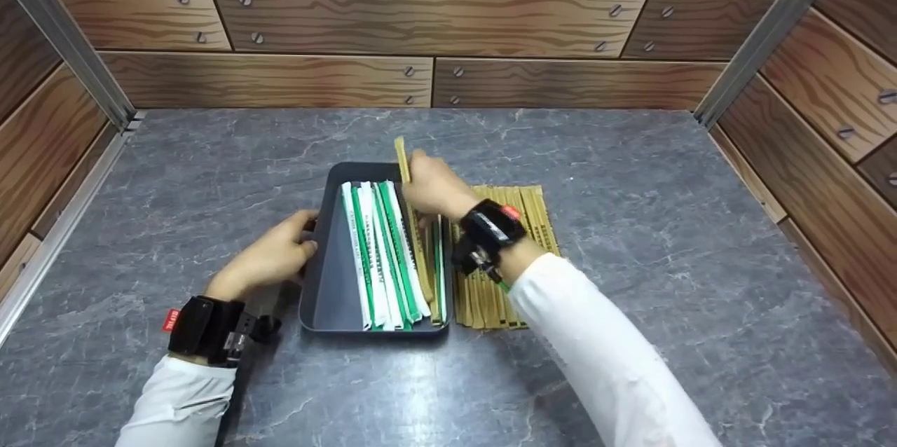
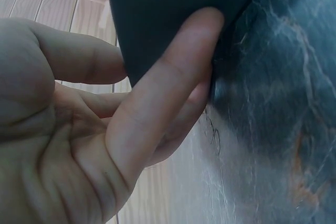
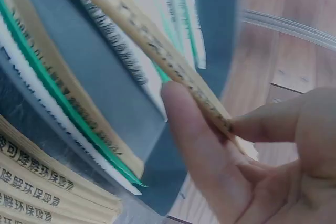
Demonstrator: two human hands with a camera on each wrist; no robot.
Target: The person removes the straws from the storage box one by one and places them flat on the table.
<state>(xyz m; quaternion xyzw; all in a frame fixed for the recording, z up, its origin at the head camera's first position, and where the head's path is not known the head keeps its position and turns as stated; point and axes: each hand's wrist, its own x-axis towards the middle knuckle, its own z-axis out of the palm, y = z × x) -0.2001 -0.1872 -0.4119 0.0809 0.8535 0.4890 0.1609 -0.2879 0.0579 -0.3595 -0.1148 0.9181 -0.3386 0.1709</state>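
My right hand [image 1: 438, 184] pinches a brown paper-wrapped straw [image 3: 152, 45] between thumb and fingers, over the right half of a dark grey tray [image 1: 329, 293]. The straw slants, its far end sticking up past the tray's back rim. Inside the tray lie several white and green wrapped straws [image 1: 378, 258]. Along its right wall, another brown straw [image 3: 73, 93] lies beside a green and a white one. With fingers mostly extended, my left hand [image 1: 277, 251] touches the outside of the tray's left wall, also seen close up in the left wrist view.
Right of the tray, a row of brown wrapped straws [image 1: 490, 307] lies side by side on the grey marbled tabletop [image 1: 631, 223], partly hidden by my right wrist. Wood-patterned panels [image 1: 420, 19] enclose the back and both sides, with metal posts at the corners.
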